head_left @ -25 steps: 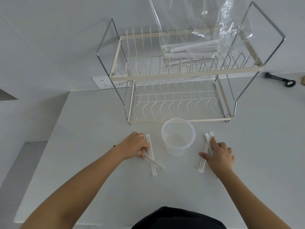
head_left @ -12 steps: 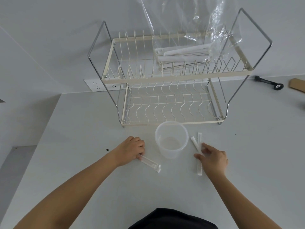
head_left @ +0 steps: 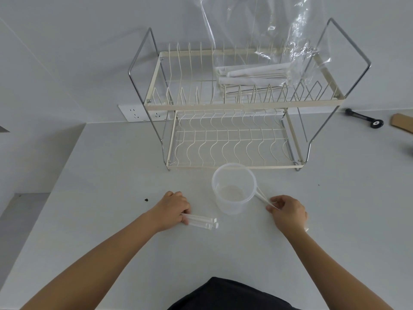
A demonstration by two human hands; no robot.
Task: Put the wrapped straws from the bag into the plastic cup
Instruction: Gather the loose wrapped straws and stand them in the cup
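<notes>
The plastic cup (head_left: 234, 190) stood open-topped in the middle of the table (head_left: 111, 175), just near of the dish rack (head_left: 232, 130), which blocked the far side. The left hand (head_left: 173, 209) with its straws (head_left: 202, 221) sat to the cup's near left; the right hand (head_left: 288, 212) crowded its right wall. Bare tabletop lay open far left and near, between the forearms.
</notes>
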